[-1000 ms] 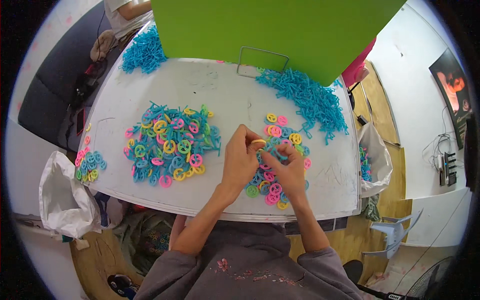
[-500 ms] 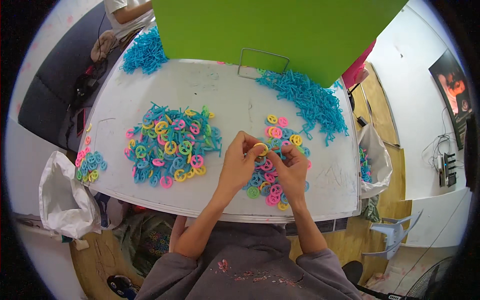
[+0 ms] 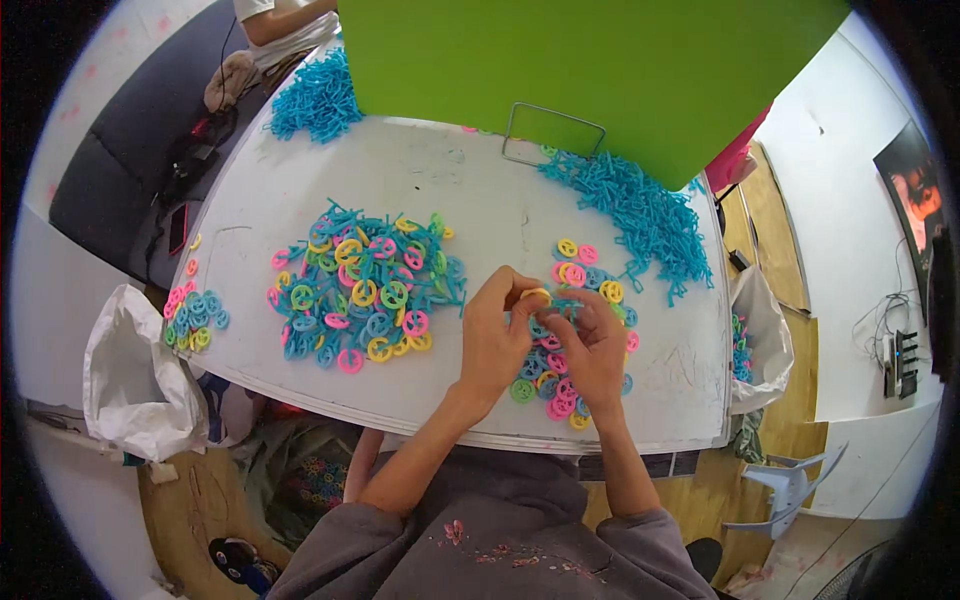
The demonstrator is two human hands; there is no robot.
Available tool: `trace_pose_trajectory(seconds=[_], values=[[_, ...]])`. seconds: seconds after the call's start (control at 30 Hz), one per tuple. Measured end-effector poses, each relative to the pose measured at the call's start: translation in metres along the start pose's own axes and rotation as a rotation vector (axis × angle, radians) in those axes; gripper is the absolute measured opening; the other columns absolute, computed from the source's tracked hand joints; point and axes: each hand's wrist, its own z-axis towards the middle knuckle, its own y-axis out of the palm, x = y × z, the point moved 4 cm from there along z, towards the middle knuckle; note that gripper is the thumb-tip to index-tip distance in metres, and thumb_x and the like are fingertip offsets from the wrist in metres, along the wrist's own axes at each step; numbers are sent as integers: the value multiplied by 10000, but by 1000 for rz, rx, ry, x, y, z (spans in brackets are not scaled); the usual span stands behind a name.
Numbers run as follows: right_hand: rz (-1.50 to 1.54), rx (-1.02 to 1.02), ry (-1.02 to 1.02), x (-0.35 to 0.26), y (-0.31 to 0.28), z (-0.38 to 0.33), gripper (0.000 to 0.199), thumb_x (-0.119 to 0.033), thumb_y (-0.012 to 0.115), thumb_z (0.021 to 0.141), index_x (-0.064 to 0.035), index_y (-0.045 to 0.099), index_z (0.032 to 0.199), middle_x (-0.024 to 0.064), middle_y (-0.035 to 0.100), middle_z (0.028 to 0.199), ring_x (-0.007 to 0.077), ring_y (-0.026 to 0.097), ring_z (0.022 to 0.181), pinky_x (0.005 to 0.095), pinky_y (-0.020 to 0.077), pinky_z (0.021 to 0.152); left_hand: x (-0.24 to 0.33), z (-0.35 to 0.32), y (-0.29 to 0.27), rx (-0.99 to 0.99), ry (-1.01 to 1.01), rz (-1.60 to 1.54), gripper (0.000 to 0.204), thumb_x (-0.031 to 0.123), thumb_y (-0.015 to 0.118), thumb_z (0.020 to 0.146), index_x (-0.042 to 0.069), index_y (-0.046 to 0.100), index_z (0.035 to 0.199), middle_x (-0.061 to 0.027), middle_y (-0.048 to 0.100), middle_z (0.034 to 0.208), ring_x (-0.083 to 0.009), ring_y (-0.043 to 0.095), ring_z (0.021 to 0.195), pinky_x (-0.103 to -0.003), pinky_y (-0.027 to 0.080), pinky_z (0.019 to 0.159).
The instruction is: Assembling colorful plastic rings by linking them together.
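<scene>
My left hand (image 3: 497, 328) pinches a yellow plastic wheel-shaped ring (image 3: 537, 293) between thumb and fingertips. Close against it, my right hand (image 3: 595, 350) has its fingers closed around a small blue plastic stick (image 3: 570, 309), partly covered by the fingers. Both hands hover over a loose spread of pink, blue, yellow and green rings (image 3: 562, 390) on the white table (image 3: 440, 190). To their left lies a heap of rings mixed with blue sticks (image 3: 365, 293). Beyond the right hand, a pile of blue sticks (image 3: 645, 215) lies against a green panel (image 3: 590, 80).
Another blue pile (image 3: 318, 95) sits at the far left, near another person's arm (image 3: 285, 22). A small group of rings (image 3: 195, 320) lies by the left edge. White sacks hang at the left (image 3: 140, 390) and right (image 3: 768, 340) of the table. A plastic chair (image 3: 785, 490) stands at right.
The view has shifted, so the table and piles appear farther right. My hands stay close together, with the yellow ring still in the left fingers, and the right fingers have curled in closer.
</scene>
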Motion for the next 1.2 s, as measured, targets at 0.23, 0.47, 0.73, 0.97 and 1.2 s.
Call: trace_pose_trajectory(seconds=[0.23,0.47,0.73,0.97,1.2], values=[[-497,72,-291,-33,-1,1,132,-27,710,785,-3,698,914,109,699,812,151,658,681,273,500,613,6,-1,-7,-63,-68,-88,173,44,539,939,-24,649,1054,-72,649,872,-89,598,788,-253,529,698],[-547,98,-472,-21,-4,2,156,-136,722,806,-16,690,900,96,657,696,156,614,556,283,463,501,4,-6,-3,-25,-130,-239,184,42,521,948,-44,638,1061,-84,638,936,-121,616,839,-283,568,775],[-353,112,-202,-12,1,-3,166,-128,706,827,11,679,914,106,637,674,107,577,561,260,439,511,0,-14,0,111,-98,-234,163,21,539,928,-38,647,1035,-77,669,898,-106,626,817,-239,505,716],[-247,179,-123,-11,4,-7,132,-62,681,850,20,699,951,29,683,755,41,576,670,202,457,583,3,-15,2,166,-75,-156,162,44,561,923,-43,641,1034,-88,670,908,-114,633,822,-243,505,714],[-457,242,-371,-21,7,-8,172,-28,724,787,0,710,956,108,700,821,133,641,686,243,496,593,3,-10,0,160,-116,-209,161,66,537,946,-49,609,1032,-105,658,934,-135,640,830,-262,528,729]])
